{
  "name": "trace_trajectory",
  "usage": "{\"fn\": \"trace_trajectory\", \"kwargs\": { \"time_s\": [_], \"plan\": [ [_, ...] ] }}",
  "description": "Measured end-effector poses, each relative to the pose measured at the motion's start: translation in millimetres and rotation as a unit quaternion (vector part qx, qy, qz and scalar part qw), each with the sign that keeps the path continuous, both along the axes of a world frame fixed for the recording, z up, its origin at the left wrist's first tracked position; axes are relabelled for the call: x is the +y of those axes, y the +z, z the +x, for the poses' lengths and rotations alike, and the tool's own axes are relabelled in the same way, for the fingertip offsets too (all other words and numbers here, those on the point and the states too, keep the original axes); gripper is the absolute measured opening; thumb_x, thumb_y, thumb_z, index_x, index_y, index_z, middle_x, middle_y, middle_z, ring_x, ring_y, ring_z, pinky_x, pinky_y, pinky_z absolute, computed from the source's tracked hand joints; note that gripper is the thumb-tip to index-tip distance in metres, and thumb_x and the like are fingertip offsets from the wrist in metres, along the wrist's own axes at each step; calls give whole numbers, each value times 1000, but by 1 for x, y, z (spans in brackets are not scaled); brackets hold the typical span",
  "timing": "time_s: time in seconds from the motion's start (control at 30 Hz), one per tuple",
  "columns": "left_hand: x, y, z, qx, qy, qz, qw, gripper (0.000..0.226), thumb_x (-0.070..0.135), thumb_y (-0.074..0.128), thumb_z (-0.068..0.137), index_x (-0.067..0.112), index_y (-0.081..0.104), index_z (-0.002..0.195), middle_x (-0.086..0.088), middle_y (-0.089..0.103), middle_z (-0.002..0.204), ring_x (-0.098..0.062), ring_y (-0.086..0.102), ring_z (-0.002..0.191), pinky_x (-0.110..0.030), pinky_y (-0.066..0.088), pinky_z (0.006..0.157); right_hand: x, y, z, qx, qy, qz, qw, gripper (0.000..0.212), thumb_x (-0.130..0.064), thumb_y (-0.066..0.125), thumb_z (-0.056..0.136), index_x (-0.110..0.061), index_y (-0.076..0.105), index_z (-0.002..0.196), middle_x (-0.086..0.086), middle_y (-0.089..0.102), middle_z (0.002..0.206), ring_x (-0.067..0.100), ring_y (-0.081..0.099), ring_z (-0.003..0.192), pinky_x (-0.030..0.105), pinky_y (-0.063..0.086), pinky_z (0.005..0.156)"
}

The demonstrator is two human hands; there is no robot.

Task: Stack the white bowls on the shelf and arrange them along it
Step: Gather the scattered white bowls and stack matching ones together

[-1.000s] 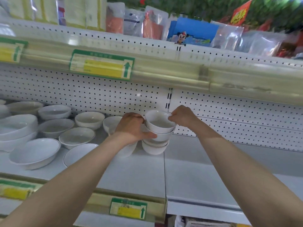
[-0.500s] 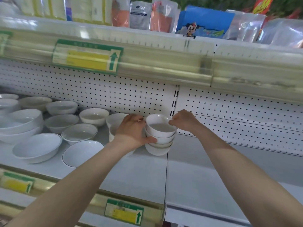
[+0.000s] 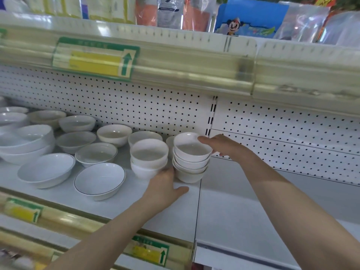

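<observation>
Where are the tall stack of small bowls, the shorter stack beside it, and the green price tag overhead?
Tall stack of small bowls (image 3: 191, 161): head view, outer wall of a middle bowl.
Shorter stack (image 3: 149, 162): head view, the top bowl's outer wall.
Green price tag (image 3: 95, 60): head view, its yellow band.

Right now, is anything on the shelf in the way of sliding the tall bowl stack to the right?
Nothing visible stands on the shelf right of the tall bowl stack. Only the right hand is on that side, touching its top rim; the left hand is at its base on the other side.
</observation>
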State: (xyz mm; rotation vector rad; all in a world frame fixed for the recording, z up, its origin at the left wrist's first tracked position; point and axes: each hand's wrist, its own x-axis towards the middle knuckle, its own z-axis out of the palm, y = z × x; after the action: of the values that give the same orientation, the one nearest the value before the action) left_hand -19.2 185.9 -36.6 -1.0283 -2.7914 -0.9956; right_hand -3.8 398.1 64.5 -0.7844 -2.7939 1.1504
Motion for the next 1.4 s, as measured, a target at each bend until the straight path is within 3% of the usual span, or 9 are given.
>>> {"fn": "trace_trajectory", "kwargs": {
  "time_s": [0.17, 0.33, 0.8, 0.93, 1.03, 1.17, 1.27, 1.33, 1.4],
  "plan": [
    [10, -3, -3, -25, 17, 64, 997, 47, 35, 72, 84, 9, 54, 118, -7, 68, 104, -24, 65, 97, -34, 52, 83, -1, 3, 4, 0, 11, -23, 1000, 43, -50, 55, 89, -12, 68, 107, 1, 70, 103, 9, 64, 92, 30, 40, 80],
    [-1, -6, -2, -26, 24, 87, 996, 33, 37, 70, 85, 13, 61, 106, -1, 71, 96, -21, 68, 89, -35, 53, 82, -8, 5, 18, -6, 25, -18, 1000, 27, -36, 56, 91, -10, 63, 97, 0, 66, 72, 3, 57, 65, 29, 34, 78],
    [-68, 4, 15, -14, -65, 72, 995, 18, 48, 67, 84, 35, 57, 93, 16, 68, 91, -5, 66, 83, -16, 41, 63, -60, 6, 64, -17, 12, -4, 1000, 21, -34, 59, 89, -14, 62, 85, -3, 67, 71, 5, 59, 78, 27, 43, 80],
    [-86, 8, 15, 1, -81, 71, 994, 31, 55, 65, 80, 25, 66, 88, 14, 65, 77, -8, 65, 80, -29, 51, 71, -82, 7, 72, -19, -16, -11, 1000, 19, -32, 58, 90, -15, 63, 83, -5, 68, 70, 1, 60, 76, 27, 41, 80],
    [-97, 9, 11, 0, -107, 56, 993, 26, 49, 65, 86, 24, 66, 92, 8, 71, 87, -13, 66, 85, -34, 52, 76, -94, 6, 75, -24, -35, -4, 999, 20, -34, 56, 91, -15, 63, 90, -3, 71, 81, 2, 61, 81, 29, 43, 86],
    [-109, 16, 1, 54, -119, 3, 991, 33, 52, 59, 89, 20, 69, 90, 5, 72, 89, -19, 64, 87, -32, 50, 77, -98, 5, 76, -48, -64, 11, 997, 49, -58, 53, 84, -17, 66, 108, -4, 75, 96, 15, 61, 106, 36, 45, 97],
    [-119, 32, -13, 135, -102, 14, 985, 22, 39, 61, 90, 21, 73, 86, 3, 73, 81, -23, 64, 81, -33, 48, 72, -93, 13, 73, -11, -109, -1, 994, 53, -65, 46, 85, -20, 71, 96, -5, 77, 89, 18, 63, 107, 39, 44, 102],
    [-123, 45, -28, 167, -84, 73, 980, 12, 28, 64, 88, 24, 75, 85, 4, 74, 78, -24, 66, 76, -35, 52, 69, -84, 19, 65, 43, -143, -3, 989, 46, -55, 47, 90, -18, 74, 91, -2, 77, 82, 18, 64, 108, 37, 46, 99],
    [-121, 55, -46, 187, -71, 111, 974, 10, 27, 65, 85, 26, 74, 85, 6, 74, 76, -21, 68, 71, -35, 54, 66, -74, 22, 51, 81, -152, 5, 985, 38, -47, 51, 90, -17, 75, 93, -1, 77, 76, 14, 64, 99, 27, 47, 80]
  ]
}}
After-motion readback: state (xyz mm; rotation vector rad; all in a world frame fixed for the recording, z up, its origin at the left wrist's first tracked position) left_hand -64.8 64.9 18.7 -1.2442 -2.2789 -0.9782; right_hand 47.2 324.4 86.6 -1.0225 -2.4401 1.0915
